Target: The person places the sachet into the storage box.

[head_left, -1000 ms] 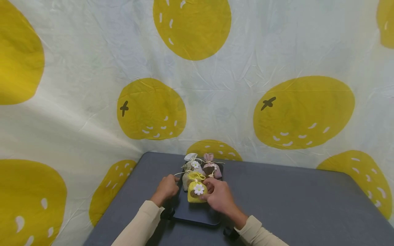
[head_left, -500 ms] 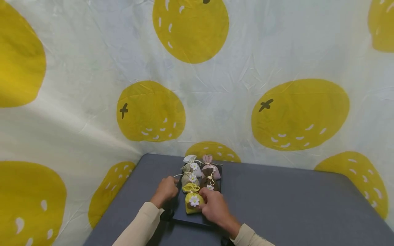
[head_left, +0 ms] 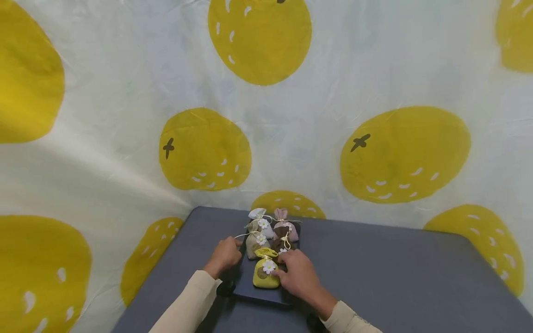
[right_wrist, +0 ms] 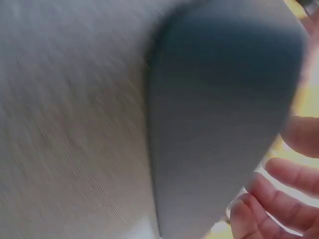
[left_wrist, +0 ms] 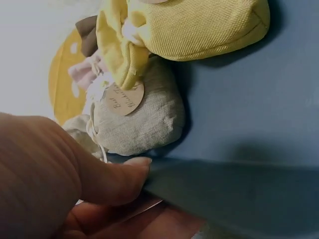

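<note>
My left hand (head_left: 225, 256) pinches the left edge of a dark tray (head_left: 260, 295); in the left wrist view its thumb lies on top of the rim, fingers beneath. A yellow drawstring pouch (head_left: 263, 277) with a white flower stands near the tray's front. My right hand (head_left: 300, 273) holds that pouch by its right side, thumb at the front. Behind it sit a beige pouch (head_left: 251, 246) with a round tag, a brown pouch (head_left: 282, 232) partly hidden by the right hand, a white pouch (head_left: 257, 213) and a pink pouch (head_left: 281, 213).
The tray rests on a grey table (head_left: 374, 277). At the table's far side hangs a pale cloth (head_left: 300, 120) printed with big yellow fruit. In the right wrist view, a dark rounded shape (right_wrist: 224, 124) covers much of the picture.
The yellow pouch has come down and toward me onto the front of the tray, then shifted slightly right with my right hand. My left hand stays on the tray's edge.
</note>
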`<state>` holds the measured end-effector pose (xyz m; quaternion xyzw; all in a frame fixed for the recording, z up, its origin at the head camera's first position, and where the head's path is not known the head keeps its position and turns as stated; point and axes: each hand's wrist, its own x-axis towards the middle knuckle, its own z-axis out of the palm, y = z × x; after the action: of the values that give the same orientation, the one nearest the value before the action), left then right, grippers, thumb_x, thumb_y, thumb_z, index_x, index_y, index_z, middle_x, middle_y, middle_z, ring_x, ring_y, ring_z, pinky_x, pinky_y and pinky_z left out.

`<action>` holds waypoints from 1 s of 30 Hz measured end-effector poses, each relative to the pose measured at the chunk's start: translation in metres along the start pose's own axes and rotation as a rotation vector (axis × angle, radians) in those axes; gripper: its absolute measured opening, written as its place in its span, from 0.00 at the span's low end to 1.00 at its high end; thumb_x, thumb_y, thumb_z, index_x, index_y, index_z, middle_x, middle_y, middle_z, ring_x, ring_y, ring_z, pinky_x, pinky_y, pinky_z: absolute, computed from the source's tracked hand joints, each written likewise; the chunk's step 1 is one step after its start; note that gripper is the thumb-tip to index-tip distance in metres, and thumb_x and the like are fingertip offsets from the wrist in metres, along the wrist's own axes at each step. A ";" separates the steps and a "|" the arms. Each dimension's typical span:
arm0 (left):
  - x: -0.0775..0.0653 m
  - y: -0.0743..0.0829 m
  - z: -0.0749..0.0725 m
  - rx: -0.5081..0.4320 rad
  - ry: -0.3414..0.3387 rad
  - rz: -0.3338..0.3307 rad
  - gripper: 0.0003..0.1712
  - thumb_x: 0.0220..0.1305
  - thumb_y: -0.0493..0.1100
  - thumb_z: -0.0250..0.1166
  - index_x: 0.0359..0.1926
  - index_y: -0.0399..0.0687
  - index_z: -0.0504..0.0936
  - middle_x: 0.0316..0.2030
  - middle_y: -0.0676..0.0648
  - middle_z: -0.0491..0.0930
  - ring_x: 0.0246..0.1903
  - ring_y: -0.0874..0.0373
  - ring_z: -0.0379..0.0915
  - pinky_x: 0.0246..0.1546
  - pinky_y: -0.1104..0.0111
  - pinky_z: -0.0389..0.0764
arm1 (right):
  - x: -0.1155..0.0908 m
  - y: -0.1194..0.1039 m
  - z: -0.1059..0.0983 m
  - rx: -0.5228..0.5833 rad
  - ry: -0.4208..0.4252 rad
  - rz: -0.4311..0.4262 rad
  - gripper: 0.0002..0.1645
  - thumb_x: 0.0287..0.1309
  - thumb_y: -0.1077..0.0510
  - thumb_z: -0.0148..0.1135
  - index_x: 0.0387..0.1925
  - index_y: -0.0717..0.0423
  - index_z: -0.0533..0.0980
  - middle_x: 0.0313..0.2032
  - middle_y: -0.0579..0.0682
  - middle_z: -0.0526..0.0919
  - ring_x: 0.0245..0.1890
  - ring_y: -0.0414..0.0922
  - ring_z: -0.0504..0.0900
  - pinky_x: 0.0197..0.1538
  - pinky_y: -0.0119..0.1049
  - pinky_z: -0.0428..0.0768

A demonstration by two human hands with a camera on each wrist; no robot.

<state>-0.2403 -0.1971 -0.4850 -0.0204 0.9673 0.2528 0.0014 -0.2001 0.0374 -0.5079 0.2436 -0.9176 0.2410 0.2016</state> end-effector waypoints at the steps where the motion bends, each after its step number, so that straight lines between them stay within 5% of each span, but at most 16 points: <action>1: 0.000 0.001 -0.001 -0.006 -0.010 0.006 0.27 0.51 0.30 0.58 0.55 0.40 0.83 0.53 0.37 0.83 0.17 0.55 0.73 0.16 0.67 0.70 | 0.001 0.003 -0.004 0.000 0.017 0.022 0.13 0.43 0.46 0.77 0.24 0.45 0.80 0.25 0.40 0.79 0.29 0.38 0.71 0.32 0.34 0.69; 5: -0.003 0.004 -0.007 0.012 -0.032 0.022 0.20 0.58 0.37 0.63 0.53 0.39 0.84 0.51 0.37 0.84 0.33 0.48 0.83 0.31 0.60 0.81 | 0.005 0.013 -0.025 0.025 0.068 0.083 0.13 0.48 0.48 0.75 0.33 0.48 0.83 0.30 0.43 0.82 0.33 0.41 0.75 0.37 0.38 0.72; 8: -0.006 0.010 -0.015 0.046 0.015 0.048 0.20 0.63 0.46 0.65 0.52 0.38 0.85 0.51 0.38 0.84 0.48 0.42 0.81 0.45 0.52 0.81 | 0.010 0.021 -0.046 0.036 0.127 0.089 0.21 0.50 0.50 0.74 0.44 0.55 0.83 0.39 0.50 0.86 0.44 0.50 0.80 0.47 0.47 0.77; 11: -0.010 0.022 -0.027 0.070 0.099 0.074 0.29 0.65 0.56 0.63 0.60 0.42 0.80 0.57 0.38 0.81 0.58 0.36 0.75 0.55 0.44 0.75 | 0.013 0.030 -0.073 0.006 0.168 0.087 0.30 0.52 0.48 0.72 0.55 0.58 0.79 0.50 0.57 0.84 0.55 0.57 0.77 0.57 0.56 0.75; 14: -0.013 0.036 -0.041 0.119 0.161 0.092 0.39 0.64 0.67 0.58 0.70 0.52 0.70 0.68 0.40 0.70 0.69 0.31 0.59 0.64 0.33 0.59 | 0.014 0.040 -0.103 -0.031 0.164 0.092 0.37 0.55 0.45 0.69 0.61 0.59 0.74 0.58 0.60 0.79 0.62 0.61 0.72 0.60 0.64 0.70; 20: -0.019 0.060 -0.071 0.223 0.175 0.104 0.49 0.58 0.81 0.46 0.77 0.71 0.52 0.78 0.45 0.49 0.77 0.32 0.29 0.63 0.24 0.34 | 0.010 0.062 -0.154 -0.039 0.113 0.146 0.43 0.59 0.42 0.65 0.69 0.60 0.65 0.65 0.64 0.70 0.66 0.65 0.64 0.64 0.69 0.61; 30: -0.020 0.073 -0.091 0.247 0.129 0.115 0.49 0.57 0.83 0.43 0.77 0.76 0.48 0.79 0.49 0.43 0.77 0.34 0.26 0.64 0.25 0.34 | 0.004 0.067 -0.182 0.070 0.096 0.201 0.49 0.63 0.39 0.60 0.76 0.53 0.53 0.69 0.65 0.67 0.68 0.66 0.62 0.63 0.70 0.61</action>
<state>-0.2229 -0.1770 -0.3694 0.0190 0.9887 0.1296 -0.0729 -0.1937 0.1854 -0.3833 0.1452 -0.9177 0.3032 0.2115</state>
